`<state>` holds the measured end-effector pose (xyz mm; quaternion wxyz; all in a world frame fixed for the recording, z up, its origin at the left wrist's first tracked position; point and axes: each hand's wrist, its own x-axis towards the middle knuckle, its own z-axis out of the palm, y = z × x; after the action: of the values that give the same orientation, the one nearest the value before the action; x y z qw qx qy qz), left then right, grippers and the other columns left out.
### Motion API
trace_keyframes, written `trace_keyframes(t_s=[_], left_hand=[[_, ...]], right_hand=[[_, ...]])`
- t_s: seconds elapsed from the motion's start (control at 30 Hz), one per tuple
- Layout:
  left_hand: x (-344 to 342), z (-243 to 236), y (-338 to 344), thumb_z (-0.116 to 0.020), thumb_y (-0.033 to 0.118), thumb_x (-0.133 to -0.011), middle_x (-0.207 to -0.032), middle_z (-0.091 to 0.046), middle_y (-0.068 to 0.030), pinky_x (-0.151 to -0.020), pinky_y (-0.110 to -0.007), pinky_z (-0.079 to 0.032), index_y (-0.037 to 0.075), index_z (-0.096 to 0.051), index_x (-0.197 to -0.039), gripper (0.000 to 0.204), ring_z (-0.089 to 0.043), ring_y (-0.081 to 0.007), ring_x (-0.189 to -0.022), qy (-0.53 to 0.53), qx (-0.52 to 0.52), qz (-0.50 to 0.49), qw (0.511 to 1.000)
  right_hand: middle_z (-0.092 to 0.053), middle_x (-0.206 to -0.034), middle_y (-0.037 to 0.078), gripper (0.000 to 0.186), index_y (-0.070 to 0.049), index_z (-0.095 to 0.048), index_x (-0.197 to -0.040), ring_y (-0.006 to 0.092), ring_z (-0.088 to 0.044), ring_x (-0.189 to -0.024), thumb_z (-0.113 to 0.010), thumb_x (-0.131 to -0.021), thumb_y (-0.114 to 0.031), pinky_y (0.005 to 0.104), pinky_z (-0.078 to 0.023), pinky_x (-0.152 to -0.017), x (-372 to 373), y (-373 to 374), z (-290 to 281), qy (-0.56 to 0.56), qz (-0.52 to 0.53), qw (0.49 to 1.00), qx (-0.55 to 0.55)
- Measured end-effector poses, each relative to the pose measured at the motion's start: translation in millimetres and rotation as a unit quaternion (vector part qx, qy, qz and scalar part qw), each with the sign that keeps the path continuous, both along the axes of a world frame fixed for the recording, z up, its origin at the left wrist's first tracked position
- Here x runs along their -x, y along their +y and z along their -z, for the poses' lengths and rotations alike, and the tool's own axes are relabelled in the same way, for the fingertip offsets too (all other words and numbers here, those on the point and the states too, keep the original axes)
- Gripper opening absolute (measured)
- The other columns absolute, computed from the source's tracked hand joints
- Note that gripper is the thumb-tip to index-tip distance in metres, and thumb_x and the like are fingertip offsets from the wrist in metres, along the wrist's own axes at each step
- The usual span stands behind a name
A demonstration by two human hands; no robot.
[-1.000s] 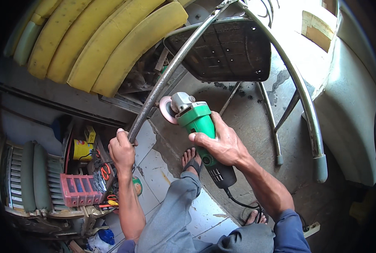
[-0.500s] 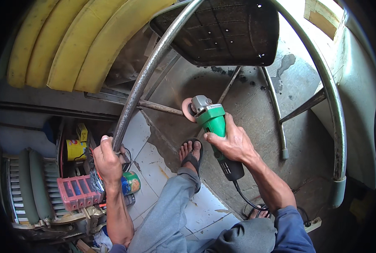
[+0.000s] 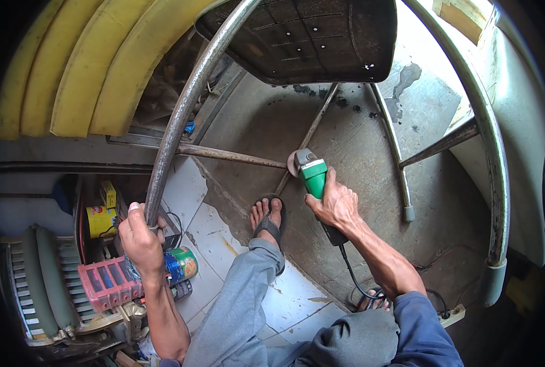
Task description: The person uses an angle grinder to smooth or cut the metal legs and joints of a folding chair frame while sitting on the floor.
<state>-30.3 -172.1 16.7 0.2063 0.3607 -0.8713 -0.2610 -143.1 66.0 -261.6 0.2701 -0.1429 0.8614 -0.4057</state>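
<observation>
My right hand point(image 3: 335, 202) is wrapped round the green body of an angle grinder point(image 3: 314, 177). The grinder's reddish disc point(image 3: 292, 164) is at the end of a metal crossbar point(image 3: 235, 156), seemingly touching it. That bar belongs to an overturned chair frame point(image 3: 187, 107) of worn steel tube. My left hand point(image 3: 141, 241) closes round the lower end of the frame's left tube. A dark pressed-metal seat pan point(image 3: 309, 43) with small holes sits at the far side of the frame.
Yellow curved foam pads point(image 3: 113, 67) are stacked at the far left. A pink divided box point(image 3: 110, 282), a green can point(image 3: 184, 263) and a yellow tin point(image 3: 101, 220) stand left. The grinder's cord point(image 3: 352, 275) runs near my foot toward a power strip point(image 3: 452, 316). A pale padded piece point(image 3: 520, 134) is at right.
The chair frame has shifted left and tilted, with my left hand on it. My right hand has lowered and turned the grinder, its disc now further right along with the crossbar's end.
</observation>
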Motion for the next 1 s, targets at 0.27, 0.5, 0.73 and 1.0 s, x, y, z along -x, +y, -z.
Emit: trace_keyframes(t_s=[0.27,0.5,0.73,1.0], left_hand=[[0,-5,5,-0.034,0.036,-0.109,-0.06,-0.057,-0.0033,-0.048,-0.028,-0.036,0.001,-0.061,-0.07,0.059,-0.046,-0.0105,-0.047,-0.031,-0.002,-0.026,0.999],[-2,1,-1,-0.035,0.04,-0.112,-0.057,-0.05,0.0008,-0.041,-0.026,-0.028,0.009,-0.057,-0.073,0.054,-0.04,-0.0073,-0.042,-0.003,0.002,0.008,1.0],[-5,-7,1,-0.034,0.038,-0.111,-0.059,-0.053,-0.001,-0.043,-0.027,-0.031,0.007,-0.059,-0.073,0.056,-0.042,-0.0085,-0.044,-0.013,0.002,-0.012,1.0],[-1,1,0,-0.034,0.041,-0.111,-0.057,-0.049,0.0002,-0.041,-0.028,-0.028,0.008,-0.058,-0.073,0.057,-0.039,-0.0082,-0.043,-0.015,0.018,0.003,1.0]], right_hand=[[-0.064,-0.12,0.037,0.097,0.0,-0.021,-0.159,0.0521,-0.072,-0.091,-0.073,-0.089,-0.043,0.0595,-0.057,-0.081,-24,-10,12,0.017,-0.03,0.996,-0.077],[-0.07,-0.108,0.035,0.097,0.002,-0.024,-0.156,0.0527,-0.072,-0.09,-0.074,-0.085,-0.041,0.0595,-0.057,-0.08,-20,-3,15,-0.004,0.014,1.0,-0.019],[-0.071,-0.101,0.036,0.093,0.005,-0.028,-0.15,0.0536,-0.072,-0.089,-0.073,-0.084,-0.042,0.0576,-0.059,-0.08,-30,1,-37,-0.035,0.033,0.997,0.053],[-0.072,-0.097,0.035,0.09,0.006,-0.03,-0.15,0.0519,-0.074,-0.085,-0.071,-0.085,-0.041,0.0558,-0.06,-0.078,-21,10,-99,-0.004,0.038,0.985,0.166]])
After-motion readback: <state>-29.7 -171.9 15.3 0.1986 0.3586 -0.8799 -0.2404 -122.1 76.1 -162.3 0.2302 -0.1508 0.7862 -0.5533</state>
